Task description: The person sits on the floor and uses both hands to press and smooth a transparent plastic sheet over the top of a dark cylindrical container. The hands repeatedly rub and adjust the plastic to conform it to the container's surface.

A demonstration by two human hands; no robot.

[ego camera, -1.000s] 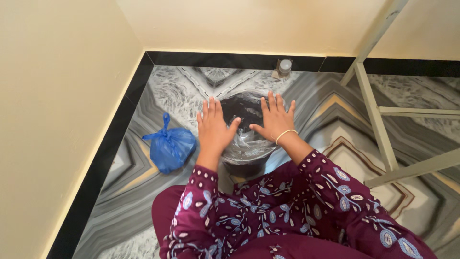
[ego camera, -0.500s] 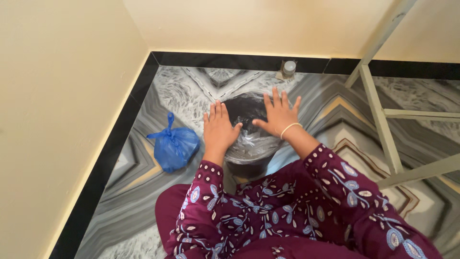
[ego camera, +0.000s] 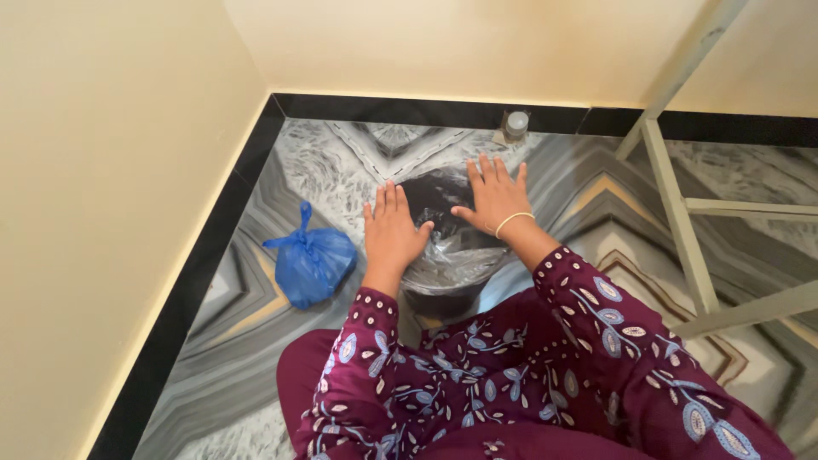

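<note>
Marble floor: hands flat on lined bin, contents unclear.

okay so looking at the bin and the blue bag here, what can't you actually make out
- Head view: inside of the bin, dark and partly covered by the left hand and right hand.
- Blue bag: knotted shut, contents hidden.
- Small capped container by the wall: too small to identify.
- Metal frame: cut off at the right edge.
</note>
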